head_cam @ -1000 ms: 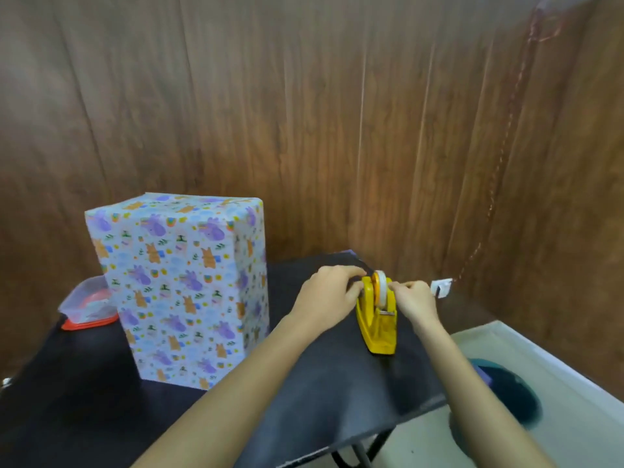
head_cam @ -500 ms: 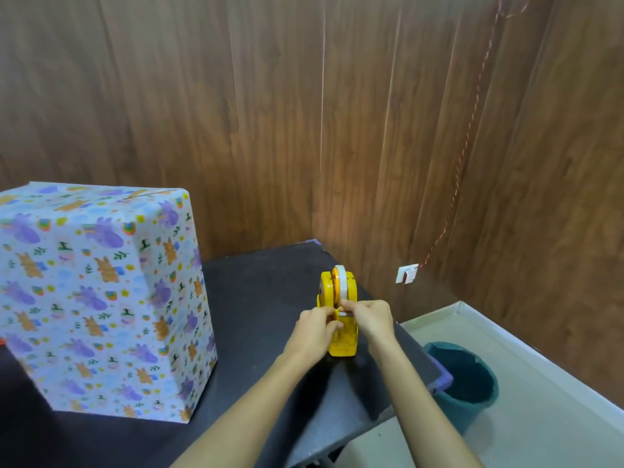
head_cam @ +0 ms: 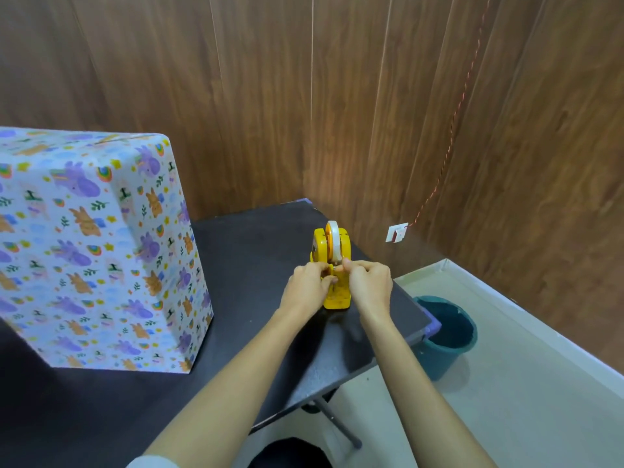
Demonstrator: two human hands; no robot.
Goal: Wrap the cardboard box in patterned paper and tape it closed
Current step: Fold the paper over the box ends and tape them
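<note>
Wood-panelled walls [head_cam: 337, 96] are closing in a corner around a black worktop [head_cam: 256, 231]. A yellow plastic tape dispenser [head_cam: 343, 248] is standing near the worktop's right edge, carrying a white tape roll [head_cam: 332, 236] on its top. Both hands are working at its front, close together. The left hand [head_cam: 305, 287] is curling its fingers round the dispenser's body, probably to pin it down while the tape is being drawn. The right hand [head_cam: 369, 285] is pinching what looks like the tape end at the cutter, though the strip itself is too small to make out. Well to the dispenser's left, the tall cardboard box in pale patterned paper [head_cam: 101, 251] is standing upright and covered on every face showing, apparently waiting for tape. Below and right of the dispenser, a teal bin [head_cam: 449, 332] is sitting on the floor.
</note>
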